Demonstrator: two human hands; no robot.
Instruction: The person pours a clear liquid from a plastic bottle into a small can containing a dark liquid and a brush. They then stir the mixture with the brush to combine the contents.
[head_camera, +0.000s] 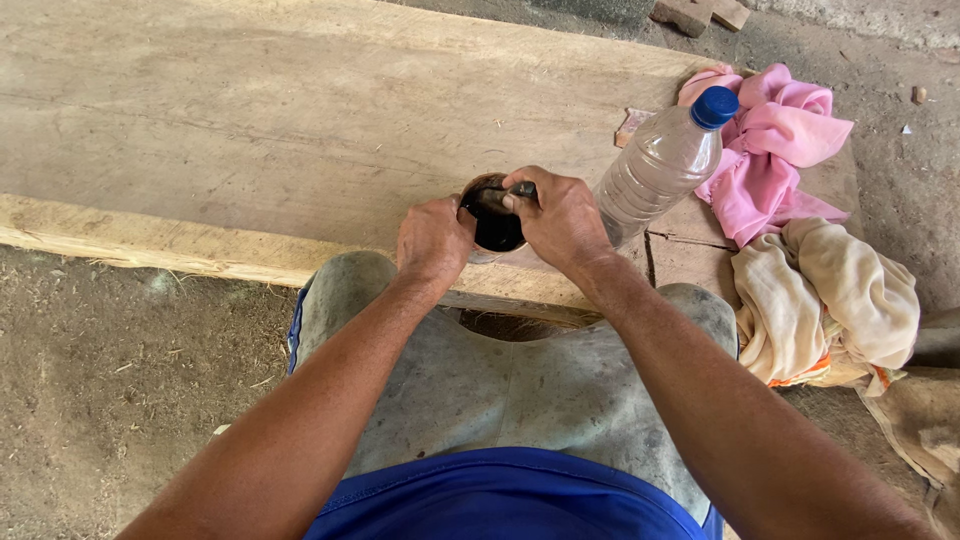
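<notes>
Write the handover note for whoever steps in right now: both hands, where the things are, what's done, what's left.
Left hand: grips the side of the small round container of dark liquid, steadying it on the plank.
Right hand: holds a thin dark tool over the container's mouth.
Nearby: clear plastic bottle, blue cap on, leaning by the right hand; pink cloth and cream cloth to the right.
Done: container open, tool at the liquid.
Left: plank shows no dark liquid yet.
</notes>
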